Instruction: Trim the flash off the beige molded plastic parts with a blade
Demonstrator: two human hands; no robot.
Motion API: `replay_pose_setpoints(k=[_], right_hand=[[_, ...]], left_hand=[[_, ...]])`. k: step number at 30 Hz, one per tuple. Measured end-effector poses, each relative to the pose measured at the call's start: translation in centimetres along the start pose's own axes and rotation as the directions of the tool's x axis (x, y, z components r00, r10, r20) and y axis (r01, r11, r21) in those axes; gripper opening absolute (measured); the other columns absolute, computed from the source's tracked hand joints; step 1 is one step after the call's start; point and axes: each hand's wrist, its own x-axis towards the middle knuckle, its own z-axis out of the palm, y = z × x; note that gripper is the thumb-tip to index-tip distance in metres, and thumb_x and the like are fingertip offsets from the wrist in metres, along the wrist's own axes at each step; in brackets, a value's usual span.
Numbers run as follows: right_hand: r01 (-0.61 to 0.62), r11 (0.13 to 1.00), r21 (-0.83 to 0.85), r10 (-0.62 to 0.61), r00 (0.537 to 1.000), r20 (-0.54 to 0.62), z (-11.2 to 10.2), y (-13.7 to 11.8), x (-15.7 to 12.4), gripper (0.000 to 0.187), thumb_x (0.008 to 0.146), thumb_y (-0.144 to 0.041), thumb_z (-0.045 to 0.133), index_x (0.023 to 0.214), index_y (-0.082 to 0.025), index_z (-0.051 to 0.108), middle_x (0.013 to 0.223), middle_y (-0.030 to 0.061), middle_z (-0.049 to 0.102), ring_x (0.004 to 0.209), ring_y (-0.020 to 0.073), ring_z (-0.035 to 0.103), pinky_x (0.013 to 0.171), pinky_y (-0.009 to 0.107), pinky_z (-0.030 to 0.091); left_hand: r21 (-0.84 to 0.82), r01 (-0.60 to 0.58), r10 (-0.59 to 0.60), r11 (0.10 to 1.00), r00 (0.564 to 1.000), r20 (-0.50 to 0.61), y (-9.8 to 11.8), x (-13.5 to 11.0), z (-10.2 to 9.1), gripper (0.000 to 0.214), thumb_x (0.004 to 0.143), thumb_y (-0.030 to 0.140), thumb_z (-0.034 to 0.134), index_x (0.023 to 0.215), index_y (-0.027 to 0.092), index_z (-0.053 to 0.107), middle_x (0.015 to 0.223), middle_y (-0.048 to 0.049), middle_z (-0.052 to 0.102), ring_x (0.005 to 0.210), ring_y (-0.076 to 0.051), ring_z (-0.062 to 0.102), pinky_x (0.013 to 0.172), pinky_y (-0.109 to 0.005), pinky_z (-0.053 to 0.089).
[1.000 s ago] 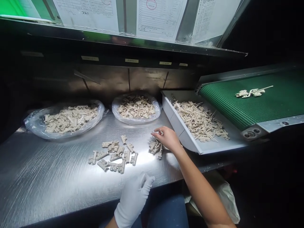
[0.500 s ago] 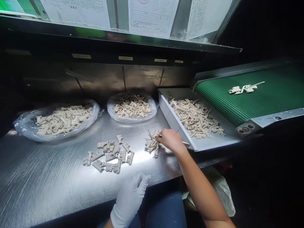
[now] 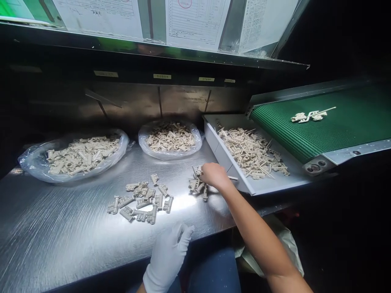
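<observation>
My right hand (image 3: 214, 176), bare, reaches over a small heap of beige moulded plastic parts (image 3: 198, 186) beside the tray. Its fingers are bent down into the heap, closed round a plastic part that they mostly hide. A thin beige stick (image 3: 233, 178) juts out to the right of this hand. Nearer to me, my left hand (image 3: 167, 254) in a white glove hovers at the table's front edge. Thumb and forefinger are curled together; anything between them is too hidden to make out. Several separate plastic fittings (image 3: 142, 201) lie loosely grouped on the metal table left of the heap.
Two plastic-lined containers, a left one (image 3: 36, 173) and a middle one (image 3: 165, 155), hold many beige parts. A grey tray (image 3: 224, 156) full of parts with sticks stands under the end of a green conveyor belt (image 3: 345, 134). The metal table (image 3: 76, 228) has a front edge.
My right hand has shifted slightly left over the heap, whose parts have moved a little. The part cluster on the belt has moved slightly left. My left hand looks much the same.
</observation>
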Motion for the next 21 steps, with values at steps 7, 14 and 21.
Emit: replay_pose_setpoints(k=[7,14,21], right_hand=[[0.257,0.874,0.412,-0.045,0.888,-0.458,0.4,1.2,-6.3,0.024,0.106,-0.033,0.055,0.110,-0.021,0.076,0.116,0.0097,0.078,0.107,0.0257,0.073,0.093,0.035,0.058],[0.657,0.527,0.540,-0.307,0.739,-0.599,3.7,-0.6,-13.9,0.015,0.102,-0.028,0.065,0.102,-0.026,0.079,0.086,0.0022,0.081,0.076,0.0192,0.077,0.070,0.027,0.062],[0.469,0.602,0.646,-0.003,0.810,-0.586,6.2,-1.1,-16.6,0.026,0.107,-0.026,0.051,0.088,-0.022,0.068,0.071,0.0005,0.067,0.058,0.0149,0.062,0.056,0.024,0.048]], left_hand=[[-0.262,0.175,-0.170,0.949,0.985,0.044,1.1,0.6,-1.2,0.037,0.100,0.053,0.051,0.081,0.022,0.060,0.070,0.0014,0.057,0.064,-0.019,0.055,0.064,-0.031,0.045],[-0.501,0.205,-0.152,0.841,0.978,0.147,2.8,1.0,-2.1,0.042,0.101,0.056,0.048,0.078,0.022,0.057,0.074,0.0005,0.059,0.070,-0.018,0.056,0.068,-0.030,0.051],[-0.584,0.264,-0.194,0.768,0.964,0.180,4.1,0.4,-0.6,0.037,0.096,0.055,0.061,0.079,0.022,0.057,0.071,0.0031,0.055,0.061,-0.015,0.047,0.062,-0.027,0.047]])
